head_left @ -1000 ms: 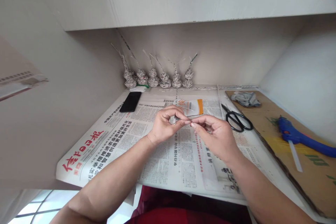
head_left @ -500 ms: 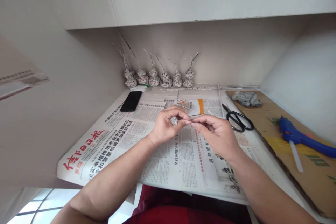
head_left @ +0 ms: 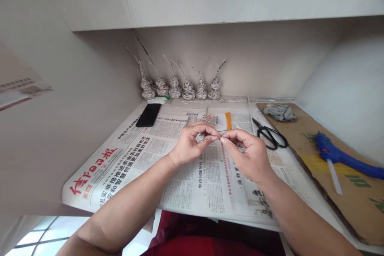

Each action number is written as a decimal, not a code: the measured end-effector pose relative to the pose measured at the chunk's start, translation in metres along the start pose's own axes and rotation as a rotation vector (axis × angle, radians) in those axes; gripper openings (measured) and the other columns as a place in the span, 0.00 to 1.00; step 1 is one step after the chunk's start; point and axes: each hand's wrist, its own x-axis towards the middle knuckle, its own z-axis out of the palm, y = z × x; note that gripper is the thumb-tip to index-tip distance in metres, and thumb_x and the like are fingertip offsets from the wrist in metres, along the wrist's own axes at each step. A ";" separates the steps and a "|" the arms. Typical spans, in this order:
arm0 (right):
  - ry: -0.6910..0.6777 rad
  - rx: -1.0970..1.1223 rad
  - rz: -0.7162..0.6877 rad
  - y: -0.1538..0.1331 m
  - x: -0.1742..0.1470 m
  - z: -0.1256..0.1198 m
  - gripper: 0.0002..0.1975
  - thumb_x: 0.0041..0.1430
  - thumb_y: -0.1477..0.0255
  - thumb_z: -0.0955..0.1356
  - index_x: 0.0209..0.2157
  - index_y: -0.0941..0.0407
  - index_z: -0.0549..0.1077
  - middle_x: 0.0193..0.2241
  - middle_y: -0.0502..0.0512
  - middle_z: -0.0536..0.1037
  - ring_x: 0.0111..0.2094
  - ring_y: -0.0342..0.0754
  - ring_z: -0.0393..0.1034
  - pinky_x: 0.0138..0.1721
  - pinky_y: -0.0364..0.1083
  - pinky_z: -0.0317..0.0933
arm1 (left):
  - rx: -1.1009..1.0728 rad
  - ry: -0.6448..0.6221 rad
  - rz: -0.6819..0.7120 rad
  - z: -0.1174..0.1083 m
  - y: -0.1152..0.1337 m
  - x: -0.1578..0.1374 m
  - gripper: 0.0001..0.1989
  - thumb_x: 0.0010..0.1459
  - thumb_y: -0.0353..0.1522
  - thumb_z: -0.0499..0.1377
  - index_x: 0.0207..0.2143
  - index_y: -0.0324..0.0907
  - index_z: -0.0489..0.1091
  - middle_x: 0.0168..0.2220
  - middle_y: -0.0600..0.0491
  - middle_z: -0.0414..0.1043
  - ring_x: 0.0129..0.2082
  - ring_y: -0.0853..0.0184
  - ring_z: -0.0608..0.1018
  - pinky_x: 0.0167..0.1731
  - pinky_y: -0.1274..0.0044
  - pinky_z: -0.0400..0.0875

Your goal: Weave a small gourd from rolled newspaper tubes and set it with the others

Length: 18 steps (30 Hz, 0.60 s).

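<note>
Over the newspaper [head_left: 177, 184], my left hand [head_left: 196, 140] and my right hand [head_left: 247, 154] meet fingertip to fingertip. Both are closed in a pinch on a thin paper strip [head_left: 220, 137], mostly covered by the fingers. A whitish bit of paper [head_left: 200, 139] shows inside the curl of my left hand. Just beyond the fingers lies a white and orange card [head_left: 223, 121] with thin needle-like pieces on it. Black-handled scissors [head_left: 271, 138] rest to the right of my right hand.
Several woven paper gourds [head_left: 188, 91] stand along the back wall. A black phone [head_left: 148, 115] lies at left. Long paper sticks [head_left: 264, 99] lie at the back. On cardboard [head_left: 339, 208] at right are a blue glue gun [head_left: 333, 150] and a crumpled grey cloth [head_left: 280, 112]. A shelf overhangs.
My right fingertips have shifted slightly right, opening a small gap from the left ones where the strip shows. The whole view has moved a little.
</note>
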 end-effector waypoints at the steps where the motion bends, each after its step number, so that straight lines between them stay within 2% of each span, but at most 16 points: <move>1: -0.005 0.024 0.011 0.001 0.001 -0.001 0.04 0.60 0.69 0.70 0.32 0.55 0.76 0.25 0.49 0.75 0.26 0.43 0.68 0.26 0.42 0.62 | -0.010 -0.001 -0.007 0.000 0.000 0.000 0.04 0.60 0.32 0.64 0.34 0.40 0.77 0.33 0.49 0.78 0.35 0.66 0.78 0.39 0.72 0.72; 5: -0.044 0.120 0.028 0.003 0.003 -0.002 0.05 0.60 0.69 0.70 0.32 0.55 0.76 0.23 0.47 0.72 0.25 0.42 0.65 0.27 0.42 0.61 | -0.058 0.006 -0.033 0.000 -0.001 0.000 0.06 0.58 0.32 0.66 0.36 0.39 0.78 0.35 0.47 0.79 0.36 0.66 0.79 0.39 0.72 0.74; 11: -0.088 0.164 0.067 0.004 0.004 -0.002 0.06 0.60 0.67 0.71 0.32 0.55 0.77 0.25 0.50 0.75 0.26 0.43 0.67 0.28 0.43 0.61 | -0.105 0.027 -0.064 0.002 0.001 0.000 0.08 0.55 0.34 0.69 0.35 0.39 0.79 0.33 0.48 0.80 0.35 0.67 0.80 0.39 0.74 0.75; 15: -0.140 0.197 0.162 0.000 0.007 -0.002 0.08 0.56 0.65 0.73 0.30 0.56 0.78 0.22 0.49 0.74 0.23 0.41 0.65 0.24 0.42 0.60 | -0.091 0.050 0.018 0.002 -0.002 0.000 0.06 0.56 0.34 0.67 0.32 0.39 0.79 0.31 0.49 0.79 0.33 0.68 0.80 0.38 0.75 0.76; 18: -0.167 0.216 0.207 -0.001 0.009 -0.002 0.07 0.56 0.66 0.73 0.30 0.55 0.79 0.22 0.49 0.76 0.22 0.41 0.66 0.23 0.41 0.62 | 0.033 0.060 0.125 0.000 -0.004 0.000 0.05 0.58 0.33 0.66 0.32 0.39 0.78 0.30 0.50 0.79 0.32 0.69 0.80 0.37 0.76 0.75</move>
